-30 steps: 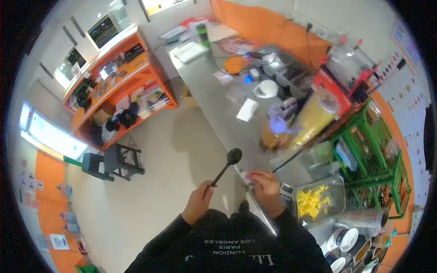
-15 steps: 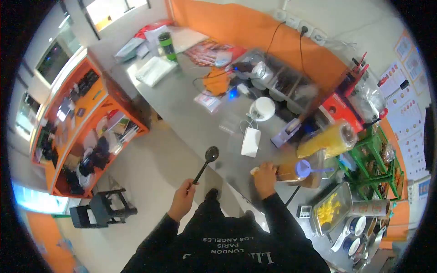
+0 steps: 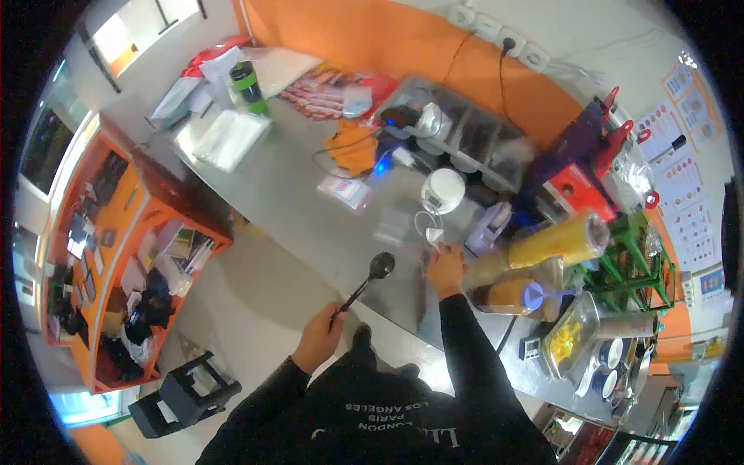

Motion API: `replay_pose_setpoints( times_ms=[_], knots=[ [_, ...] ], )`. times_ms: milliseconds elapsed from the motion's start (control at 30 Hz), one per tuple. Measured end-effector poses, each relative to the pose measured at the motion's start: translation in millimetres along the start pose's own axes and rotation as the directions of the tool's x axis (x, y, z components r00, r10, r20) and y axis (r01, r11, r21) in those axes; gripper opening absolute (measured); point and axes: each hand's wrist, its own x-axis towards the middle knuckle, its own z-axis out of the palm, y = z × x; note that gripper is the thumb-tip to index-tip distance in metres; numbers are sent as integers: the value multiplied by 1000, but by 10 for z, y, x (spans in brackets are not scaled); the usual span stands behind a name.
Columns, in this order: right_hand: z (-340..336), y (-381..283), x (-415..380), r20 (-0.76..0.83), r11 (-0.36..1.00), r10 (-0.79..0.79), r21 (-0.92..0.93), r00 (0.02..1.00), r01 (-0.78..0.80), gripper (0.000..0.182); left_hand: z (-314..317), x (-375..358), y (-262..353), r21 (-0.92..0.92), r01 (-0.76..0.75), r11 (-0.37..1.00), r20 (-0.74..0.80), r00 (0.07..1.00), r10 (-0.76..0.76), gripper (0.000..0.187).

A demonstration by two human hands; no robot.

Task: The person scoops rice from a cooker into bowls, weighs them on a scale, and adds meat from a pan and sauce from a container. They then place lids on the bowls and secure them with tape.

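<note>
My left hand (image 3: 319,338) is closed round the handle of a dark spoon (image 3: 380,266), its bowl over the table's front edge. My right hand (image 3: 446,270) reaches over the metal table, its fingers closed on a white rectangular device (image 3: 435,234) with a white cable. Only the device's far end shows; the rest is hidden by the hand. Just beyond it stands a round white object (image 3: 443,191). To the right of the hand are a purple dispenser-like object (image 3: 488,229) and a container of brown contents (image 3: 500,297) with a purple-handled lid (image 3: 532,295).
A yellow wrap roll (image 3: 562,242), green baskets (image 3: 632,256) and a tray of yellow pieces (image 3: 570,341) are at the right. A compartment box (image 3: 465,132) stands by the wall, a green-banded bottle (image 3: 248,89) at far left. A black stool (image 3: 186,395) stands on the floor.
My right hand has moved from the table edge beside the brown container forward onto the white device. My left hand still holds the spoon; the view has shifted slightly.
</note>
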Motion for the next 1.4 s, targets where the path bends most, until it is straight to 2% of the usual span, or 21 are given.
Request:
replay_pose_setpoints(
  times_ms=[100, 200, 267, 300, 367, 433, 467, 567, 633, 733, 800, 867, 933, 1033, 1067, 1133, 1167, 1200, 1233, 1333, 1400],
  knots=[
    [243, 301, 92, -112, 958, -49, 276, 993, 78, 32, 14, 122, -82, -7, -62, 998, 6, 998, 62, 19],
    [-453, 108, 88, 134, 691, 193, 685, 972, -231, 26, 47, 218, -85, -3, -136, 991, -5, 991, 136, 18],
    [-575, 23, -30, -150, 697, 98, 716, 984, 40, 21, 67, 308, -56, 15, -204, 979, 14, 979, 204, 18],
    [-616, -26, -109, -290, 692, 53, 701, 955, 175, 19, 66, 333, -4, 36, -209, 977, 38, 977, 208, 17],
    [-920, -371, -342, -411, 751, -177, 531, 894, 392, 16, 47, 348, 179, 79, -220, 972, 90, 973, 213, 17],
    [-1299, -601, -528, -261, 667, -617, 329, 743, 669, 20, 137, 409, 134, 112, -336, 935, 49, 942, 332, 16],
    [-1370, -608, -584, -245, 668, -638, 297, 730, 683, 20, 158, 432, 139, 131, -391, 911, 29, 920, 391, 16],
    [-1414, -557, -629, -161, 655, -712, 201, 684, 729, 20, 40, 475, 274, 223, -398, 890, 89, 917, 388, 16],
    [-1371, -453, -586, -58, 643, -754, 144, 655, 753, 20, -55, 440, 466, 216, -387, 896, 206, 915, 346, 17],
    [-1491, -391, -535, -115, 574, -816, -44, 567, 817, 16, -85, 395, 593, 219, -418, 882, 289, 891, 351, 19],
    [-1402, -279, -489, -133, 526, -845, -24, 519, 850, 12, -79, 378, 631, 216, -467, 858, 304, 867, 395, 19],
    [-1431, -254, -466, -115, 538, -835, 31, 538, 842, 12, -73, 358, 647, 207, -527, 825, 317, 833, 453, 20],
    [-1493, -242, -465, -54, 611, -783, 119, 619, 783, 15, -48, 312, 636, 253, -579, 775, 318, 807, 498, 21],
    [-1443, -175, -449, -88, 654, -730, 198, 678, 730, 19, 2, 268, 614, 277, -676, 683, 267, 737, 622, 18],
    [-1385, -119, -426, -103, 687, -672, 285, 734, 669, 20, 19, 257, 606, 279, -710, 646, 240, 703, 669, 17],
    [-1265, -21, -369, -112, 716, -546, 452, 831, 532, 22, 45, 223, 589, 280, -695, 662, 232, 718, 656, 17],
    [-1434, -106, -394, 51, 704, -333, 678, 942, 212, 24, 64, 205, 578, 283, -685, 671, 224, 727, 649, 17],
    [-1638, -180, -450, 268, 584, -139, 800, 953, -140, 26, 103, 209, 535, 232, -666, 709, 201, 746, 635, 17],
    [-1764, -246, -487, 506, 374, 6, 799, 863, -471, 29, 153, 222, 490, 179, -645, 743, 178, 764, 620, 17],
    [-1624, -261, -513, 501, -247, 58, 845, 863, -474, 27, 324, 141, 460, 39, -515, 856, 148, 850, 505, 17],
    [-1577, -325, -597, 502, -539, 62, 744, 863, -394, 25, 450, 79, 462, -27, -402, 915, 154, 903, 401, 19]
  ],
)
